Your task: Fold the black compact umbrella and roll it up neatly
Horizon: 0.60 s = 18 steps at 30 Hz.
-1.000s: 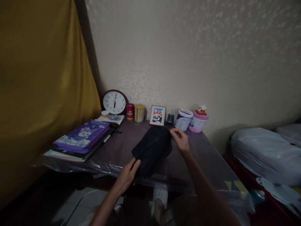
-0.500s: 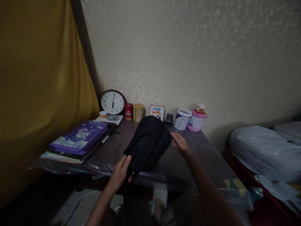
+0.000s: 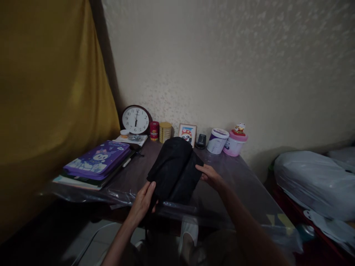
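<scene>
A black fabric bag (image 3: 173, 170) lies tilted on the dark table (image 3: 238, 184), its far end raised toward the wall. My left hand (image 3: 144, 201) grips its near lower edge at the table's front, fingers wrapped around the cloth. My right hand (image 3: 209, 175) rests against the bag's right side, fingers together and touching the fabric.
Along the wall stand a clock (image 3: 135, 119), a red tin (image 3: 154, 130), a gold tin (image 3: 165, 132), a panda picture frame (image 3: 187, 135), a small dark device (image 3: 200, 141) and two tubs (image 3: 217, 140). A purple case (image 3: 97, 159) lies on books at left. A yellow curtain (image 3: 47, 92) hangs left; plastic-wrapped bundles (image 3: 313, 181) lie right.
The bag was lifted at its far end and folded toward me, now covering part of the picture frame. My right hand slid down from the bag's far corner to its right side.
</scene>
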Tool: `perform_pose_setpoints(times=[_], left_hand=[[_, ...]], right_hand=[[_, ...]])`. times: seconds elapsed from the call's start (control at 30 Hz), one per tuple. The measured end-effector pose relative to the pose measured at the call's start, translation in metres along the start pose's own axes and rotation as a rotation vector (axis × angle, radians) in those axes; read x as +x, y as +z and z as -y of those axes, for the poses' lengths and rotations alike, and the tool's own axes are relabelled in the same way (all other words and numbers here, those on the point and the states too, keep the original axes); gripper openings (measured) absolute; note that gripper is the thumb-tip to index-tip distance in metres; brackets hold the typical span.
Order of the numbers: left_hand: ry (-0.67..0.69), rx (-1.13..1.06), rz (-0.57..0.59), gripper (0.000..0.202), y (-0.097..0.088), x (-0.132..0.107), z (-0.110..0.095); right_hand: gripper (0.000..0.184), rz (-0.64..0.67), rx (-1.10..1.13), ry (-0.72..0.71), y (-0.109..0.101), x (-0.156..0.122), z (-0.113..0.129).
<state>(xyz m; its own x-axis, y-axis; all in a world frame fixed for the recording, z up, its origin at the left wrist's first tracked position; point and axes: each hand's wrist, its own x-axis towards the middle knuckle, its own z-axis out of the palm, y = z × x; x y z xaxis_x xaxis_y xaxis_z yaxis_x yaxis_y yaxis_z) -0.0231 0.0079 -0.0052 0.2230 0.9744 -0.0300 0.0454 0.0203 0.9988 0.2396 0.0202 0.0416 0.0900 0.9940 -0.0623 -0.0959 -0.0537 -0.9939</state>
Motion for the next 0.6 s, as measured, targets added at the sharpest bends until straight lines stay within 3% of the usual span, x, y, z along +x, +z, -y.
perform_pose_setpoints(times=[0.23, 0.6], left_hand=[[0.02, 0.015, -0.036, 0.04, 0.0, 0.002, 0.005], [0.038, 0.096, -0.065, 0.044, -0.001, 0.006, 0.008]], right_hand=[[0.032, 0.143, 0.012, 0.105, 0.002, -0.003, -0.005], [0.035, 0.082, 0.105, 0.053, 0.015, -0.003, 0.003]])
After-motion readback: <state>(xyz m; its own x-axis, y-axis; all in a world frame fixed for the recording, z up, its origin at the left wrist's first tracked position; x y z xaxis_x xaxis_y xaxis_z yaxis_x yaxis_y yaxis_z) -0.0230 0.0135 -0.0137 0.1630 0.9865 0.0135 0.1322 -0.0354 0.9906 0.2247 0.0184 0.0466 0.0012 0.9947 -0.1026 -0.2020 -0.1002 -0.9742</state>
